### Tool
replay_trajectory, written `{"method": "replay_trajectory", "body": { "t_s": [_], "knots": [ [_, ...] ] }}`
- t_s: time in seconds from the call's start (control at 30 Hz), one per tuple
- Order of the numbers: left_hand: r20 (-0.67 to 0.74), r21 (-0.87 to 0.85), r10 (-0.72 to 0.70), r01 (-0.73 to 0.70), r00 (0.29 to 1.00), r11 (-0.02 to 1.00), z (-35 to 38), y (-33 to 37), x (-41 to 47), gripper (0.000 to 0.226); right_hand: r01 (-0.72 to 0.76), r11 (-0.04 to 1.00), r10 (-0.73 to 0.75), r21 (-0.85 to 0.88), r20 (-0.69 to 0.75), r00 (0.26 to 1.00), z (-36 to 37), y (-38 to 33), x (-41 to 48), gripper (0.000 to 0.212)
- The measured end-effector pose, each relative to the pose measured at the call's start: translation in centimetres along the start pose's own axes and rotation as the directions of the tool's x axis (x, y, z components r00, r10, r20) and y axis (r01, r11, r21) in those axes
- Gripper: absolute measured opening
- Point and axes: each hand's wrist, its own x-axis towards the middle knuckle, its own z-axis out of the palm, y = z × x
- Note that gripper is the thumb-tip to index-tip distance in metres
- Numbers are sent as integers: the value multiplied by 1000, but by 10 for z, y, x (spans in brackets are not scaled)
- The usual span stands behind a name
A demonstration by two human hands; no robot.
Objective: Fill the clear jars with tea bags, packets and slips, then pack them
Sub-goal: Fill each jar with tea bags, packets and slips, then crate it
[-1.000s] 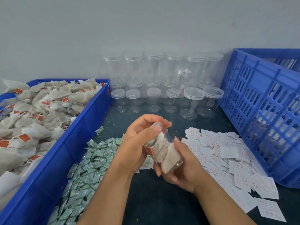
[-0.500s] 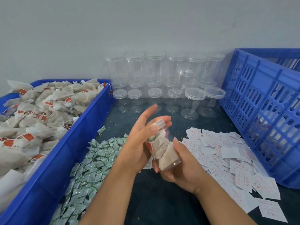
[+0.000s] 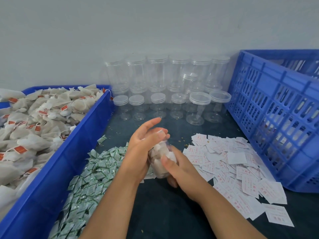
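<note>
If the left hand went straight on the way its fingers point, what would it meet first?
Probably the front-row empty jars, around mid-row: the left hand points forward and right. Depth is unclear.

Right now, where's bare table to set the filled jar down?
Two bare patches of dark table: the near strip between the green packets and the white slips, partly crossed by both forearms; and the band just in front of the empty jars, bordered by the tea-bag bin and the slips. Crowded: both piles, the jar rows, the blue crate at right.
</note>
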Motion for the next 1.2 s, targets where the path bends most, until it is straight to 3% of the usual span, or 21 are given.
{"method": "replay_trajectory", "body": {
  "t_s": [0.07,0.13,0.23,0.37,0.47,0.57,0.63,0.7,0.77,0.87,1.0,1.13,1.2],
  "knots": [
    [27,37,62,-63,998,997,-1,2,1,66,34,992,-34,-122,2,999,-3,-1,-1,39],
    [-45,94,117,-112,992,989,3,1,-1,69,87,972,-103,-217,-66,992,-5,-1,1,36],
    [-160,262,158,-112,974,959,10,-6,0,51,126,945,-194,-301,-206,959,-8,-2,1,39],
    [-35,394,268,-233,963,889,22,-12,-4,38,66,837,-300,-544,-354,886,-18,-4,-3,66],
    [118,430,310,-330,943,841,34,-19,-4,35,92,832,-347,-547,-383,856,-22,-13,-9,99],
    [170,380,299,-343,939,859,39,-29,-2,46,67,778,-397,-625,-405,824,-30,-32,-15,84],
    [146,372,274,-310,950,875,41,-36,-3,55,64,826,-390,-560,-486,782,-41,-56,-21,74],
    [148,410,268,-305,952,859,45,-41,-5,53,117,882,-392,-456,-573,720,-60,-89,-30,72],
    [206,441,255,-322,945,838,53,-44,-9,42,136,868,-441,-478,-616,652,-87,-133,-42,71],
    [350,513,251,-409,902,755,62,-48,-14,28,5,759,-527,-651,-610,592,-132,-203,-58,72],
    [519,681,222,-556,825,476,63,-59,-13,29,-321,559,-538,-765,-628,562,-209,-268,-55,85],
    [526,722,155,-536,836,437,67,-70,-8,34,-598,410,-325,-688,-723,609,-278,-294,-33,81],
    [504,736,155,-516,850,438,67,-76,-4,37,-694,255,-183,-673,-739,649,-300,-291,-20,73]
  ]
}}
